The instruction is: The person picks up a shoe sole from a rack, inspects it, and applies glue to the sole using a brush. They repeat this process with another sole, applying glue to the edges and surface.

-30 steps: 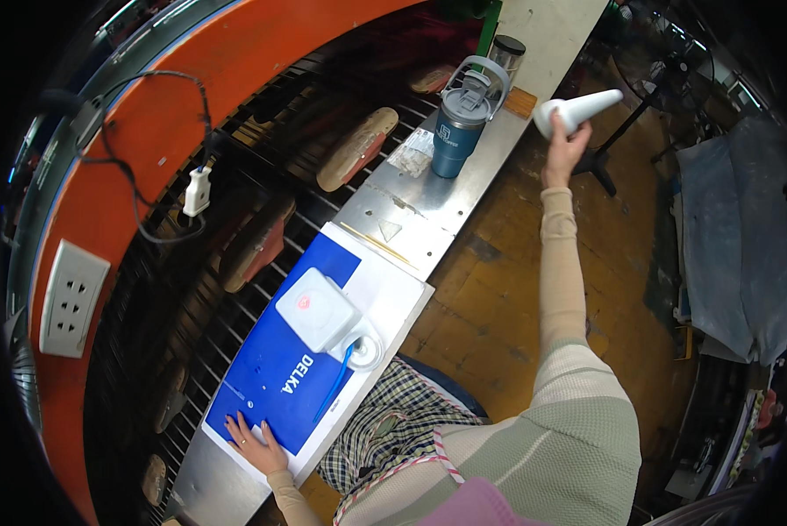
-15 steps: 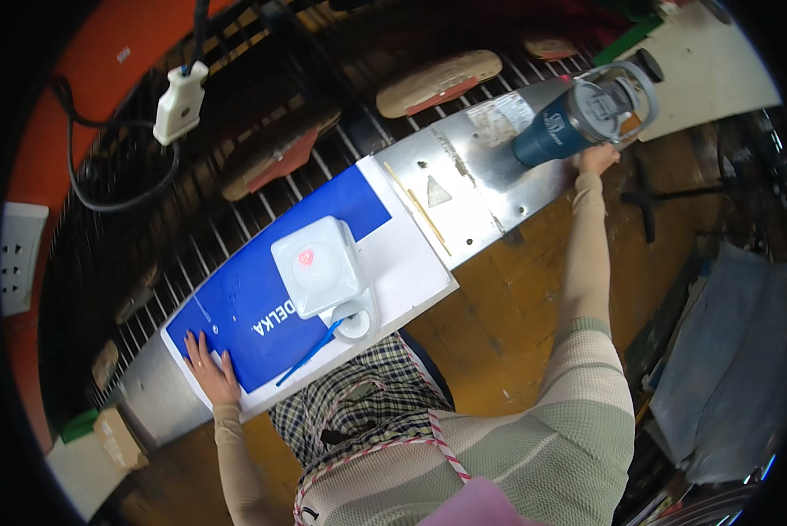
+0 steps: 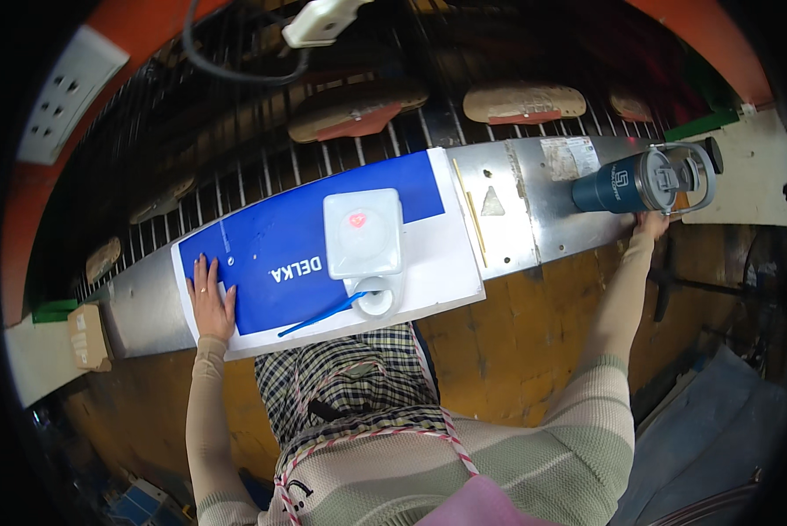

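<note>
head: left hand [image 3: 211, 302] touches blue sheet [image 3: 275, 230] with white lettering [image 3: 297, 270].

Insulated tumbler [image 3: 599, 191]: slate-blue body, pale marking, grey lid and handle. Cover sheet [image 3: 266, 267]: solid blue field, white lettering, white margins. Square plastic container [image 3: 358, 250]: translucent white, pinkish-red heart emblem. Slim stick [image 3: 323, 316]: bright blue. Apron [image 3: 284, 399]: dark-and-cream check; trim [image 3: 456, 443]: diagonal red-and-white stripe. Knitted sweater [image 3: 534, 456]: wide cream and sage-green bands; forearm sleeves, plain beige. Socket panel [image 3: 71, 96]: white, dark slots. Curved frame [image 3: 713, 35]: orange. Worn pads [image 3: 520, 98]: mottled tan, reddish lower faces. Floor [image 3: 498, 337]: ochre-brown.
</note>
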`<move>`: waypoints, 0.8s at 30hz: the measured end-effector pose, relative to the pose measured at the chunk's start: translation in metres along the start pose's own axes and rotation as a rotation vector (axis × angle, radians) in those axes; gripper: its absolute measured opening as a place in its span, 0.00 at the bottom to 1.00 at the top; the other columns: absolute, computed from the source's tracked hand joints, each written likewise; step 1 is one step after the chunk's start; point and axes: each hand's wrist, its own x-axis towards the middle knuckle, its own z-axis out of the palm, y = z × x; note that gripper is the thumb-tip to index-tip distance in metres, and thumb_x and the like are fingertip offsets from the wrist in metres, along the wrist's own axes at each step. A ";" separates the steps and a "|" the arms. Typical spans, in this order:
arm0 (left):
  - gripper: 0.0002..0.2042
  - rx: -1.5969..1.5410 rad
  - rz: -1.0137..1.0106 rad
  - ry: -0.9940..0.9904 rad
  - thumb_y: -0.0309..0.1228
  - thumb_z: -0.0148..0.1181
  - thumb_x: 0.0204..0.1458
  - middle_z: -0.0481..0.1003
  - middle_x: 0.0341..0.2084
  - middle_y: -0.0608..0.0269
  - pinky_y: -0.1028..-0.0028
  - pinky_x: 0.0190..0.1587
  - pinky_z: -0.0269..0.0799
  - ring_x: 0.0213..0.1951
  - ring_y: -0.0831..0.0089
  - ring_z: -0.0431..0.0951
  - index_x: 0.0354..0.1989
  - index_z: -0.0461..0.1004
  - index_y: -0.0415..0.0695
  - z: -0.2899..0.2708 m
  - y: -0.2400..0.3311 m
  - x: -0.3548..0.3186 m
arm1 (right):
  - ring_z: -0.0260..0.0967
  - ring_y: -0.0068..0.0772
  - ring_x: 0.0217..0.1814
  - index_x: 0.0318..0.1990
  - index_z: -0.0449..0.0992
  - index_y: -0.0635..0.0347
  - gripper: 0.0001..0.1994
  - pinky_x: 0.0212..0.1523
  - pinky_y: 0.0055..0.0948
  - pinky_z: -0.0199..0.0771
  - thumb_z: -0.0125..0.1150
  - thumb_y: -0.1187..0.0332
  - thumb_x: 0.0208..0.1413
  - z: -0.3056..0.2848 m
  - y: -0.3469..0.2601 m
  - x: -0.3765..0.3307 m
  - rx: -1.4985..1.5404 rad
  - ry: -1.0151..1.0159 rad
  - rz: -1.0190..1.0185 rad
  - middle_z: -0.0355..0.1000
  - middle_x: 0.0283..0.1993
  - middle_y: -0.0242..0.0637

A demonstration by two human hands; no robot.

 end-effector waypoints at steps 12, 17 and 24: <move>0.22 -0.068 0.065 0.275 0.41 0.59 0.57 0.61 0.62 0.45 0.45 0.71 0.41 0.69 0.46 0.53 0.53 0.64 0.40 0.022 -0.010 -0.008 | 0.65 0.30 0.20 0.21 0.74 0.62 0.21 0.27 0.35 0.73 0.57 0.58 0.65 -0.141 0.128 -0.319 -0.299 -0.130 0.261 0.73 0.22 0.35; 0.20 -0.049 0.140 0.488 0.38 0.65 0.53 0.66 0.49 0.48 0.44 0.68 0.48 0.54 0.48 0.65 0.49 0.68 0.41 0.030 -0.004 -0.012 | 0.74 0.46 0.51 0.48 0.77 0.72 0.26 0.54 0.41 0.70 0.51 0.51 0.65 -0.083 0.157 -0.542 -0.760 -1.022 0.200 0.76 0.50 0.57; 0.16 -0.512 0.145 0.597 0.28 0.67 0.50 0.72 0.44 0.50 0.59 0.50 0.74 0.47 0.53 0.74 0.46 0.71 0.39 -0.025 0.054 -0.020 | 0.70 0.61 0.54 0.50 0.73 0.70 0.19 0.56 0.44 0.71 0.45 0.64 0.63 -0.062 0.043 -0.591 -0.649 -1.579 -0.066 0.73 0.51 0.59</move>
